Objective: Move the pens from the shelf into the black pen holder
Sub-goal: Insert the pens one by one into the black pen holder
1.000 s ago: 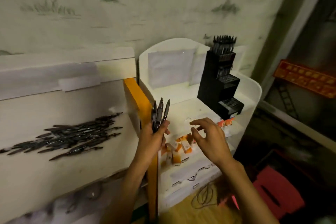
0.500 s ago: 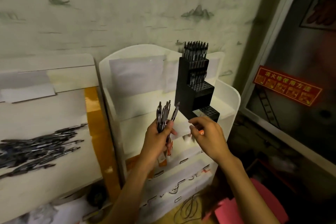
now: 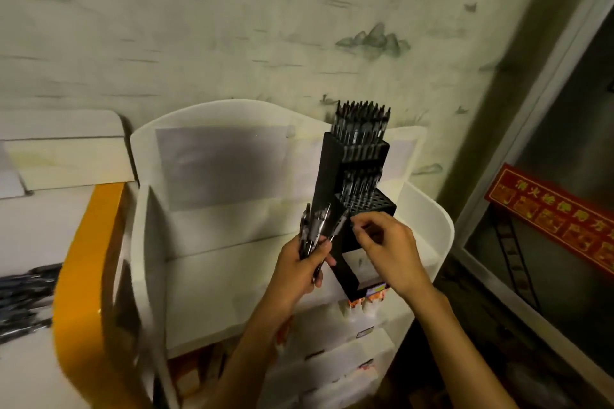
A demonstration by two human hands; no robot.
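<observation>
While the left hand [image 3: 299,271] grips a bunch of black pens [image 3: 315,229] upright, the right hand [image 3: 387,247] pinches 1 pen's tip beside the stepped black pen holder [image 3: 332,176]; more pens [image 3: 25,304] lie on the left shelf [image 3: 33,236].

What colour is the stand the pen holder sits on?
White; the stand shows best in the head view.

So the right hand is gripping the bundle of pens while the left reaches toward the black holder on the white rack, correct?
Not quite: the hands are swapped. The head view shows the left hand gripping the bundle of pens, while the right hand reaches toward the black holder on the white rack.
</observation>
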